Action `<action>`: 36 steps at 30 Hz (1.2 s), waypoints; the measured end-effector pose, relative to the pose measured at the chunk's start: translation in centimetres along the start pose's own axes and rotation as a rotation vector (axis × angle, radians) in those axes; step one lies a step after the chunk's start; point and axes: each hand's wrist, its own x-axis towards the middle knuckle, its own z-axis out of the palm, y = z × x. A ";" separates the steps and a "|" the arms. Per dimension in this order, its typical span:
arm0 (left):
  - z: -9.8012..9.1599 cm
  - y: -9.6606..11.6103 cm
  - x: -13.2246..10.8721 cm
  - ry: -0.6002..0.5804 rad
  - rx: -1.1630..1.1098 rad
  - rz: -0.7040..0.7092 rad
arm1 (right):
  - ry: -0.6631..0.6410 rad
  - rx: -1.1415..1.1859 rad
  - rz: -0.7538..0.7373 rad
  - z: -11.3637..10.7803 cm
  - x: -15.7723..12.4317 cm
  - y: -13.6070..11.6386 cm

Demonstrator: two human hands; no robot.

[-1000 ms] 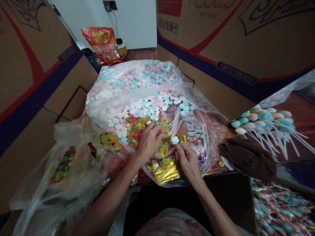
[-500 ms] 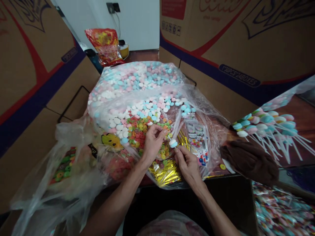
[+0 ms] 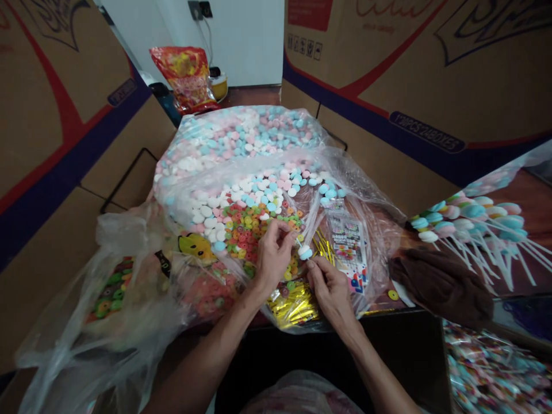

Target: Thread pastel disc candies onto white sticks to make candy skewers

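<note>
My right hand (image 3: 330, 284) pinches the stick of a candy lollipop (image 3: 305, 252), whose round white and pale blue pieces sit stacked on the stick. Just up and left of it, my left hand (image 3: 276, 247) is closed, thumb and fingertips together near the stick's upper end; what they hold is too small to make out. Under the hands lie small ring candies (image 3: 241, 233) in red, orange, yellow and green. Beyond them spread pink, white and blue button-shaped candies (image 3: 207, 211). Gold twist ties (image 3: 293, 305) lie below the hands in clear plastic.
Finished-looking lollipops (image 3: 472, 213) lie bundled at the right, above a brown cloth (image 3: 440, 284). Large cardboard boxes (image 3: 366, 69) stand on both sides. A red candy bag (image 3: 185, 80) is at the back. Wrapped candies (image 3: 495, 368) fill a container at lower right.
My left hand has shifted slightly right, its fingertips closer to the lollipop's stick. The right hand keeps its pinch on the stick. The whole view has moved a little.
</note>
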 end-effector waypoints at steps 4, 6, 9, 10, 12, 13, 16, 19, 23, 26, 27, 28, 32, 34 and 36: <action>0.2 -0.3 0.0 0.009 0.041 0.040 | 0.001 0.015 0.001 0.0 0.0 0.0; 0.3 -0.4 0.1 0.011 0.045 0.043 | 0.007 0.008 -0.009 0.0 0.0 0.0; 0.2 -0.3 0.0 -0.002 0.032 0.028 | 0.017 -0.017 -0.026 0.0 0.0 0.0; 0.2 -0.3 0.0 -0.016 0.022 0.019 | 0.018 -0.023 -0.026 0.0 0.0 -0.1; 0.2 -0.3 0.0 -0.049 0.004 0.010 | 0.021 -0.023 -0.022 0.0 0.1 -0.1; 0.1 -0.2 -0.1 -0.062 -0.002 0.012 | 0.021 -0.020 -0.018 0.0 0.1 -0.1; 0.1 0.0 -0.2 -0.071 -0.001 0.038 | 0.025 -0.006 -0.008 0.0 0.1 -0.2; 0.1 0.4 -0.4 -0.067 0.018 0.069 | 0.032 0.004 0.004 0.0 0.1 -0.3; 0.3 1.0 -0.7 -0.088 0.050 0.098 | 0.052 0.035 0.005 0.0 0.2 -0.4; 0.6 1.2 -0.7 -0.094 -0.086 0.013 | 0.066 0.041 -0.002 -0.1 0.3 -0.8; 0.6 1.2 -0.6 -0.097 -0.163 -0.035 | 0.068 0.042 -0.005 -0.1 0.3 -0.9; 0.6 1.3 -0.6 -0.100 -0.239 -0.084 | 0.066 0.045 -0.009 -0.1 0.3 -1.1; 0.4 1.8 -0.3 -0.110 -0.392 -0.210 | 0.051 0.068 -0.015 -0.1 0.3 -1.5; 0.2 1.9 -0.4 -0.110 -0.381 -0.219 | 0.049 0.074 -0.015 -0.1 0.3 -1.5; 0.2 1.8 -0.4 -0.116 -0.352 -0.213 | 0.048 0.078 -0.019 -0.1 0.3 -1.4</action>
